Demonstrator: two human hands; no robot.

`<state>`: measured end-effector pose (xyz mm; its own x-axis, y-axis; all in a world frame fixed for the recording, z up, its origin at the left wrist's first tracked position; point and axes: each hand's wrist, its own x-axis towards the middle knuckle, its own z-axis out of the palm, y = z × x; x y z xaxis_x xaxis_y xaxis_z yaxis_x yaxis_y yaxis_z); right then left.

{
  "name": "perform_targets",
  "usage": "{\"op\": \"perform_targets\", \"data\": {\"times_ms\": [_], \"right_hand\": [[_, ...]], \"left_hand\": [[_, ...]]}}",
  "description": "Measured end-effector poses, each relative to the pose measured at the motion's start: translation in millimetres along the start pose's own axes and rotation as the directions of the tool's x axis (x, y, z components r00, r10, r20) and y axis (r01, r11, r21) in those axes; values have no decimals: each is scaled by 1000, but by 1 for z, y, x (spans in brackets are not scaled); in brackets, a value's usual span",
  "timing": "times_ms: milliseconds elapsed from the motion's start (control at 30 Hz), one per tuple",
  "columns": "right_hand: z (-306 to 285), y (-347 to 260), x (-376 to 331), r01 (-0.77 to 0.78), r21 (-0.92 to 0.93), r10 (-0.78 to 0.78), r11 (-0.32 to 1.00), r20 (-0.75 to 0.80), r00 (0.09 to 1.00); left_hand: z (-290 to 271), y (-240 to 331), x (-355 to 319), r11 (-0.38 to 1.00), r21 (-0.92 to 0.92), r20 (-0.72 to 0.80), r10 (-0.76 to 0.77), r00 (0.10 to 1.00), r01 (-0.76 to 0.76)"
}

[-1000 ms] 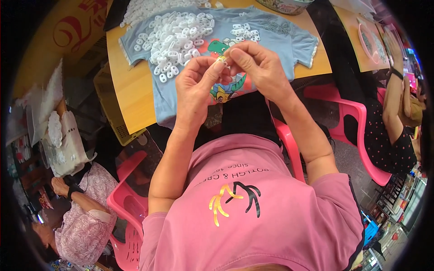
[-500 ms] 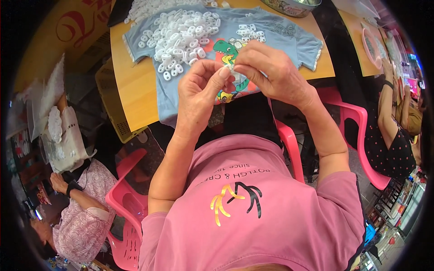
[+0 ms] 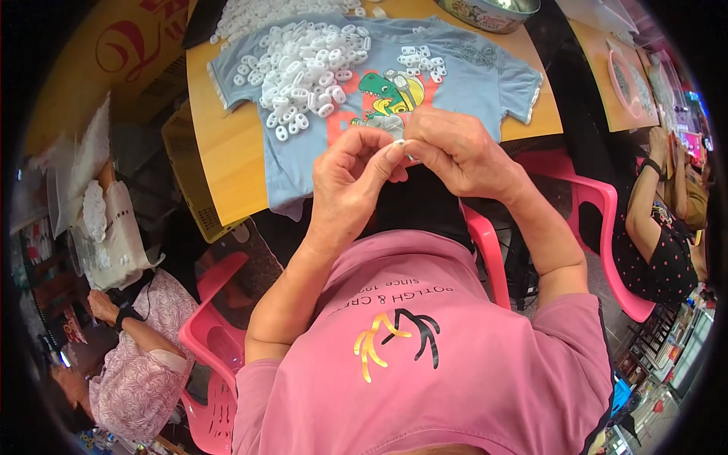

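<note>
My left hand (image 3: 350,178) and my right hand (image 3: 464,155) meet in front of my body, just over the near edge of the table. Both pinch a small white plastic piece (image 3: 399,142) between thumb and forefinger. Fingertips cover most of it, so its full shape is hidden. Beyond them a light blue T-shirt (image 3: 470,83) with a green dinosaur print lies spread on the table. A large heap of white oval plastic pieces with two holes (image 3: 307,64) rests on its left part. To the right sits a smaller group of similar white pieces (image 3: 422,61).
More white pieces (image 3: 262,17) lie at the table's far left, and a round tin (image 3: 497,14) stands at the far edge. Pink chairs (image 3: 595,201) flank me. One person (image 3: 148,353) sits at left; other people (image 3: 652,243) are at the right table (image 3: 599,83).
Both hands have come closer to my body and slightly right, still pinching the white piece. More of the dinosaur print now shows beyond them.
</note>
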<state>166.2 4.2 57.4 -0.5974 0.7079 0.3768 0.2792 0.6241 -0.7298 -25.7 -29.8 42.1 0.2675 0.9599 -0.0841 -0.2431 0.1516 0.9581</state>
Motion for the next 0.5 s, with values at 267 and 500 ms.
{"op": "perform_targets", "data": {"times_ms": [267,500], "right_hand": [[11,10,6,-88,-2,86,996,-141,986],[6,3,6,78,-120,-84,990,-46,995]], "left_hand": [[-8,-11,16,995,-97,-53,-35,998,30],[-9,-2,3,984,-160,10,-79,997,79]]}}
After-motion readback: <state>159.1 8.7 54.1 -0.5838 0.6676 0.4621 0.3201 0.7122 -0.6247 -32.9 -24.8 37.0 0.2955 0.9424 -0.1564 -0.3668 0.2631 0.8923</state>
